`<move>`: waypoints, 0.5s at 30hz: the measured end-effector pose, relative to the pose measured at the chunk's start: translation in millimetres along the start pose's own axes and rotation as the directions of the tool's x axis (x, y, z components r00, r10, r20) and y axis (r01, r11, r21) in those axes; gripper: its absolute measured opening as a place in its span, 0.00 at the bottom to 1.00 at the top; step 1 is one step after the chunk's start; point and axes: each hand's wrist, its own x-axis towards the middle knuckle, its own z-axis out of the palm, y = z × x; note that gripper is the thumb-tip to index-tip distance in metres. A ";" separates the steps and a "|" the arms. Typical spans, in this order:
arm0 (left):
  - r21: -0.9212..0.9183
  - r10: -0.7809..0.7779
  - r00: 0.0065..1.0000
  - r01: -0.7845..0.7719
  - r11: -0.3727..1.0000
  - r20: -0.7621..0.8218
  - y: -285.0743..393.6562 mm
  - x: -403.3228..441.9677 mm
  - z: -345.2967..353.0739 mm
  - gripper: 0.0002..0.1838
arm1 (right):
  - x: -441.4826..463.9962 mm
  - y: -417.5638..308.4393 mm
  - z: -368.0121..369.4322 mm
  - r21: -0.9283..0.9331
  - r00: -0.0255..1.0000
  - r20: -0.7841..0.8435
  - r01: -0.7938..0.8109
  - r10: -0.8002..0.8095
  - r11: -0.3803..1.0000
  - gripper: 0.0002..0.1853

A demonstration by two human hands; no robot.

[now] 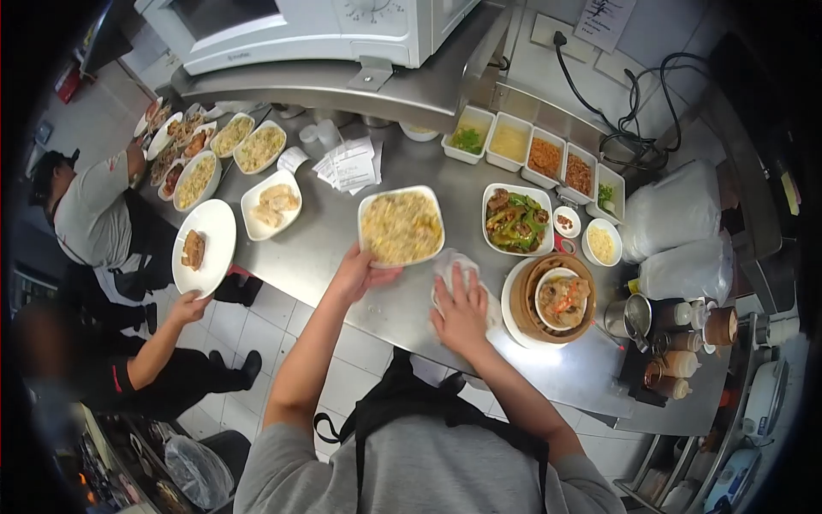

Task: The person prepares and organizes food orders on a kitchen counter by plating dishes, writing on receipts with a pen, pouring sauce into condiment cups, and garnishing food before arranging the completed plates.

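Note:
My left hand [358, 278] is closed on the near left edge of a square white bowl of fried rice [401, 224], at the middle of the steel counter. The rice looks slightly blurred. Right of the bowl, my right hand [462, 313] presses down on a crumpled white cloth [447, 267] at the counter, fingers over it. Close by on the right stands a bamboo steamer [524, 301] holding a small bowl of food [562, 300]. Behind it sits a square white dish of green vegetables and meat [518, 219].
Several filled dishes [259, 149] line the counter's left, near paper slips [351, 164]. Ingredient tubs [543, 158] stand at the back right, sauce bottles [681, 364] at the right. A microwave [300, 34] sits on the shelf overhead. At left, a co-worker's hand [190, 307] holds an oval plate [205, 227].

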 end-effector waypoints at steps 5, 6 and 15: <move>-0.049 0.048 0.986 -0.057 0.997 -0.161 36.4 -107.4 -31.3 0.25 | 116.9 17.4 61.4 0.078 0.951 -0.181 -0.242 0.252 0.967 0.29; -0.035 0.046 0.977 -0.054 0.998 -0.209 46.5 -130.1 -37.3 0.27 | 143.7 22.9 70.0 0.097 0.913 -0.270 -0.289 0.305 0.952 0.29; 0.025 0.230 0.849 -0.248 0.968 -0.476 74.5 -244.6 -75.1 0.30 | 145.3 -68.1 126.9 0.301 0.924 0.047 0.349 -0.379 0.888 0.26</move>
